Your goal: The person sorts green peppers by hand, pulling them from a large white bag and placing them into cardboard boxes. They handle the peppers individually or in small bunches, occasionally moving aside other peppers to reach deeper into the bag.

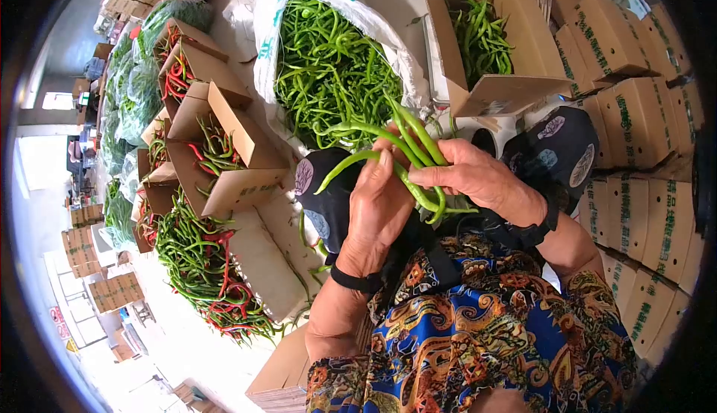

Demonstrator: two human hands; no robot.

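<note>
Several long green chili peppers (420, 138) are held between my two hands, above my lap. My left hand (373, 207) has its fingers wrapped round them from the left, with a curved one sticking out past the thumb. From the right, my right hand (482, 176) pinches the same bunch between thumb and fingers. Just beyond the hands lies a white woven sack (267, 58), its mouth wide and full of green chili peppers (336, 69). An open cardboard box (534, 47) with green chilies (482, 36) inside stands beyond my right hand.
To the left, open cardboard boxes (250, 189) hold red and green chilies. A loose pile of mixed chilies (198, 252) lies below them. Stacked printed cartons (635, 125) line the right side. Plastic-wrapped green produce (131, 88) runs along the far left.
</note>
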